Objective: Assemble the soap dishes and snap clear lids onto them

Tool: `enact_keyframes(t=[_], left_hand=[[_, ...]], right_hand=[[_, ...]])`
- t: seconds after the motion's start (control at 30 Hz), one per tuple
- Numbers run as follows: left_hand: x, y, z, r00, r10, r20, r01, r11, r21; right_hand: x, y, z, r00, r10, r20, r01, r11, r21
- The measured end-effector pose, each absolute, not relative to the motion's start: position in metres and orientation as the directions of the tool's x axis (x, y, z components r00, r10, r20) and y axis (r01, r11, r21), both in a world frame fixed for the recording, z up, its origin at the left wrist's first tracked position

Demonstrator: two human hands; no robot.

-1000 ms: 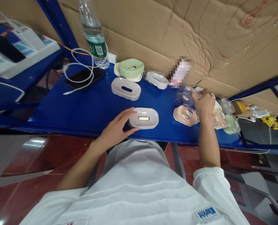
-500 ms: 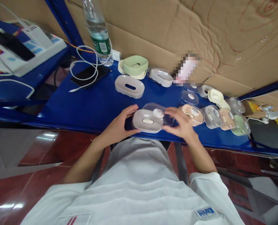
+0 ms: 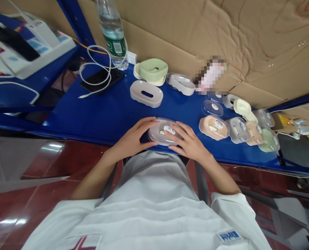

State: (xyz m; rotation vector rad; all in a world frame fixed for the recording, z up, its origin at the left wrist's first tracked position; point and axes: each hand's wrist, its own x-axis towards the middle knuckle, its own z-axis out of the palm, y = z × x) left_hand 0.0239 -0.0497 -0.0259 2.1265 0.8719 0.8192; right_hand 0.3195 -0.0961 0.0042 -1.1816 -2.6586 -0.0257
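Observation:
A grey oval dish [image 3: 158,138] lies at the table's front edge, with a clear lid [image 3: 161,124] bearing a round white sticker over it. A small pale piece shows through the lid. My left hand [image 3: 132,139] grips the left end of the dish between thumb and fingers. On the right end, my right hand [image 3: 189,142] rests with its fingers spread over the lid and its thumb at the near side. The fingers hide the lid's right rim.
Behind lie a grey tray [image 3: 146,94], a green dish [image 3: 153,69] and a lidded grey dish [image 3: 181,84]. Lidded dishes, one peach [image 3: 208,130], line the right. A bottle [image 3: 115,43] and a phone [image 3: 99,81] with a white cable stand left.
The clear lid has moved left and now covers the grey dish. My right hand has shifted left with it, its fingers now spread over the top.

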Motion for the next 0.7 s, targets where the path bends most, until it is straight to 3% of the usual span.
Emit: enact_keyframes(t=[0.23, 0.53, 0.6, 0.7], left_hand=[[0.020, -0.047, -0.029, 0.592, 0.755, 0.282, 0.323, -0.542, 0.776], [0.019, -0.050, -0.032, 0.574, 0.763, 0.296, 0.389, -0.573, 0.722], [0.020, -0.051, -0.031, 0.559, 0.779, 0.284, 0.405, -0.556, 0.726], [0.021, -0.053, -0.027, 0.560, 0.785, 0.265, 0.426, -0.546, 0.721]], right_hand=[[0.308, -0.107, 0.001, -0.627, 0.744, 0.229, 0.757, 0.652, -0.046], [0.326, -0.095, 0.001, -0.516, 0.785, 0.344, 0.754, 0.606, -0.253], [0.350, -0.096, 0.014, -0.366, 0.821, 0.438, 0.831, 0.500, -0.243], [0.414, -0.097, 0.038, -0.016, 0.816, 0.578, 0.971, 0.151, -0.185]])
